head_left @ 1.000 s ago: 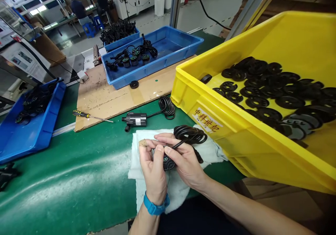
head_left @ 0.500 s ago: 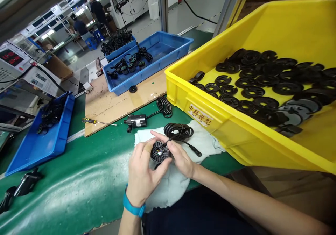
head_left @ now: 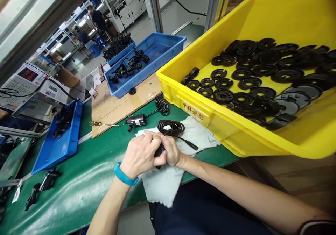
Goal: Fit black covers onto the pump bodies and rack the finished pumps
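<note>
A small black pump (head_left: 159,151) with a round grooved cap is between my hands, mostly covered by fingers. My left hand (head_left: 143,154), with a blue wristband, is closed over its top and near side. Fingers of my right hand (head_left: 172,151) wrap the other side. A coiled black cable (head_left: 181,127) lies just beyond, its plug end (head_left: 192,145) pointing right. Under the hands is a white cloth (head_left: 164,187). Another black pump (head_left: 136,120) rests on the green mat behind my left hand, with its own coiled cable (head_left: 162,105).
A yellow bin (head_left: 223,133) of black discs stands at right. Beyond are blue trays (head_left: 147,76) with cabled parts, a cardboard sheet (head_left: 112,112), a black ring (head_left: 132,91) and a screwdriver (head_left: 96,123). At left sit another blue tray (head_left: 56,156) and a black pump (head_left: 49,179).
My left hand has rolled over the pump's top, hiding the grooved face seen before. My fingers have closed tighter around it. The camera view has shifted and tilted slightly.
</note>
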`<state>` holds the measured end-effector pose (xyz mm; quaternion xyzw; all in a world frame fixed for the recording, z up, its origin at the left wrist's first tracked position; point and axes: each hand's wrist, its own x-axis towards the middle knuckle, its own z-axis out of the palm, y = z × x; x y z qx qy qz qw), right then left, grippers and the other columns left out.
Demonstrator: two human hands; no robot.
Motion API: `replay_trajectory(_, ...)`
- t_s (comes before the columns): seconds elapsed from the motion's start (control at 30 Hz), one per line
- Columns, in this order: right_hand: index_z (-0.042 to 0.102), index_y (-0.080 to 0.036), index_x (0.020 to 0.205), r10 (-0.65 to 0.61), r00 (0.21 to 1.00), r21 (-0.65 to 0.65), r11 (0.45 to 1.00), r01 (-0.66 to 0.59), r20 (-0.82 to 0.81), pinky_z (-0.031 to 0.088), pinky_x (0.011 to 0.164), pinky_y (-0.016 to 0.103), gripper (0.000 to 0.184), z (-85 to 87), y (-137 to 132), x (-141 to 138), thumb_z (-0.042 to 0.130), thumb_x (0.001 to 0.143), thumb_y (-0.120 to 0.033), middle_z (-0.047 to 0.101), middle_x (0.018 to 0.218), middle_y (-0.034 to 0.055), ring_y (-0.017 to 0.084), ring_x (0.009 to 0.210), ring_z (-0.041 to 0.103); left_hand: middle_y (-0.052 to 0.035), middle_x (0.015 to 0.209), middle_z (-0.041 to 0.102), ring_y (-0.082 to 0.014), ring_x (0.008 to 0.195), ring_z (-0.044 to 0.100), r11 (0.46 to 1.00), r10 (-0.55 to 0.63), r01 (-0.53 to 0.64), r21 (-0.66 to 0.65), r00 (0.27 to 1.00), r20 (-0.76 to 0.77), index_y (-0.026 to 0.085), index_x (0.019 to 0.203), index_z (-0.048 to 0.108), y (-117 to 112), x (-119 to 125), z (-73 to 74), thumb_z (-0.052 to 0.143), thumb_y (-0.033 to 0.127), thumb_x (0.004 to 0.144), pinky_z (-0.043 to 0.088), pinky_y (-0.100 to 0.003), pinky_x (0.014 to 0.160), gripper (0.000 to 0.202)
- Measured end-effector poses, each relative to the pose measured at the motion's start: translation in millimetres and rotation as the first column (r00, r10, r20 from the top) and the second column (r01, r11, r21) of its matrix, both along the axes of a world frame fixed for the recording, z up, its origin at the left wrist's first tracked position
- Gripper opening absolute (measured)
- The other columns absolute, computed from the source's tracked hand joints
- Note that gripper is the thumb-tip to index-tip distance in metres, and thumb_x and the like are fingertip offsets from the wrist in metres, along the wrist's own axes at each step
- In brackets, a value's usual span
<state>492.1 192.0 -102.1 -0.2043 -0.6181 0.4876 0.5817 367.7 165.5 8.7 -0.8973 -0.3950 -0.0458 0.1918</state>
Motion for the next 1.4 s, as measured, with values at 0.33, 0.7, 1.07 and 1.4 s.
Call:
replay_trajectory(0.33, 0.075, -0.023, 0.109, -0.056, 0.998, 0.019, 0.998, 0.057, -0.027, 0.056, 0.101, 0.046, 0.06, -6.2, 5, -8, 0.021, 0.109, -0.05, 0.076, 0.097, 0.0108, 0.029, 0.105, 0.071, -0.0051, 0.084, 0.068, -0.0188, 0.07, 0.064, 0.984, -0.001, 0.011, -0.176, 0.998, 0.061, 0.02, 0.093, 0.054, 7, -4, 13.3, 0.038, 0.034, 0.101, 0.047, -0.03, 0.059, 0.023)
replay_trajectory(0.7, 0.071, -0.02, 0.126, -0.023, 0.998, -0.032, 0.999, 0.022, -0.05, 0.053, 0.108, 0.042, 0.06, -14.5, 8, -14, 0.023, 0.109, -0.053, 0.075, 0.117, 0.0091, 0.026, 0.123, 0.066, -0.0105, 0.109, 0.06, -0.0233, 0.097, 0.061, 0.977, 0.204, -0.14, -0.159, 0.828, 0.522, 0.019, 0.115, 0.054, -9, -6, -8.3, 0.06, 0.059, 0.09, 0.053, -0.035, 0.077, 0.048)
replay_trajectory(1.07, 0.071, -0.018, 0.13, -0.034, 0.998, -0.042, 0.999, 0.032, -0.056, 0.047, 0.117, 0.043, 0.067, -5.3, 4, -9, 0.028, 0.105, -0.062, 0.07, 0.133, 0.0078, 0.027, 0.129, 0.063, -0.0085, 0.108, 0.067, -0.0237, 0.105, 0.061, 0.963, 0.233, -0.082, -0.257, 0.733, 0.639, 0.02, 0.109, 0.069, -25, -14, -15.5, 0.08, 0.042, 0.082, 0.051, -0.04, 0.096, 0.037)
replay_trajectory(1.4, 0.077, -0.018, 0.119, -0.111, 0.991, -0.057, 0.993, 0.106, -0.077, 0.049, 0.113, 0.042, 0.074, -8.1, 7, -15, 0.029, 0.101, -0.071, 0.074, 0.124, 0.0084, 0.028, 0.123, 0.067, -0.0035, 0.084, 0.069, -0.0159, 0.078, 0.061, 0.766, 0.584, 0.199, -0.611, 0.183, 0.791, 0.015, 0.09, 0.071, -6, -20, 3.7, 0.079, 0.06, 0.074, 0.051, -0.03, 0.076, 0.049)
